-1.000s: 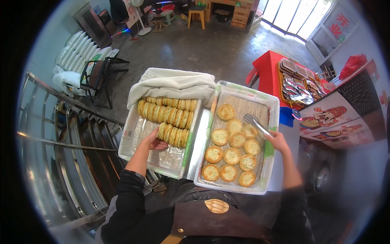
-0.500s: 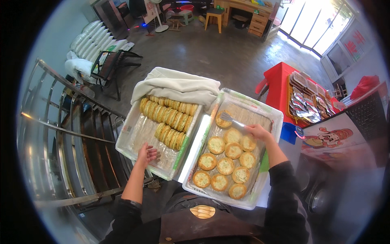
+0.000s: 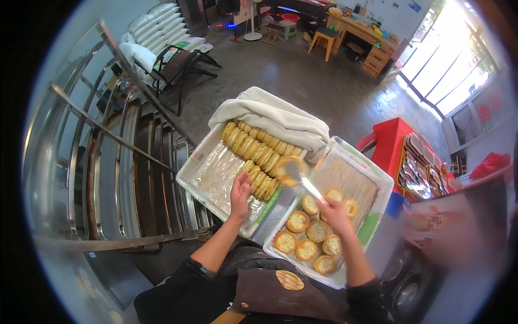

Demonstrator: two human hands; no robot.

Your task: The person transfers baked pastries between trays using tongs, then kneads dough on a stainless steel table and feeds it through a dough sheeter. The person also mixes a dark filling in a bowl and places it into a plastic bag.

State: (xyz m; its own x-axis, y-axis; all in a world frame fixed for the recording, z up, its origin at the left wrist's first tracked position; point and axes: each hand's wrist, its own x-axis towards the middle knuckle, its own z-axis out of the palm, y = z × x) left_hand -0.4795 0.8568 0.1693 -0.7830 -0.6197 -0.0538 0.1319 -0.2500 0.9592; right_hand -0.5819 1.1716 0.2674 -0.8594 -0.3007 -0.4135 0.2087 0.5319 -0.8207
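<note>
Head view: the right hand is closed around the handle of a metal serving tool, its blade end pointing away and to the left. At that end is a round golden cake — raised over the gap between two white trays, close to the near row of the left one; motion blur hides whether the tool clamps it or merely bears it. The left hand has its fingers extended and apart from the palm, gripping nothing visible, over the left tray just beside the end of that row; contact cannot be told. In this plastic-lined tray, standing cakes run in slanting rows, with a pale cloth bunched over the far end. In the right tray, flat cakes lie face up, grouped toward the near end, partly hidden by the right hand. Surroundings: metal rack at left; red table beyond the right tray — packets upon it; wooden desk at the back.
</note>
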